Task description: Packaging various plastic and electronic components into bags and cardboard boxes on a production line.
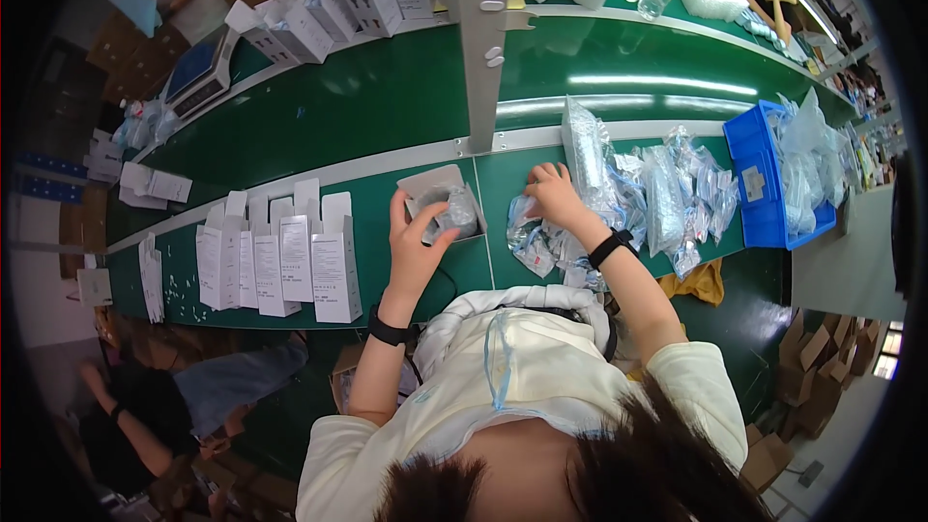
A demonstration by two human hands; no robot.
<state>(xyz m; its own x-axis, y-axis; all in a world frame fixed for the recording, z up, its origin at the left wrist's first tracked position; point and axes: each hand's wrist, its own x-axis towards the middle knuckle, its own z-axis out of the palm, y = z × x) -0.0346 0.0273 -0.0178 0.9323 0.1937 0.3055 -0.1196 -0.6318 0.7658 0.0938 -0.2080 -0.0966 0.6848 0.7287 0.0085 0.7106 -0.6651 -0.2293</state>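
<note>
Left hand point(420, 233): spread at our open grey-white cardboard box point(433, 179).
Right hand point(553, 195): curled at clear plastic packets point(532, 253); whether pinching, we cannot tell.

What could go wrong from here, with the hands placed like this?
The left hand is at the open box, which might tip if pressed. The clear bags overlap, so the right hand might drag several together. The upright boxes stand close together, so one knock could perhaps topple several.
</note>
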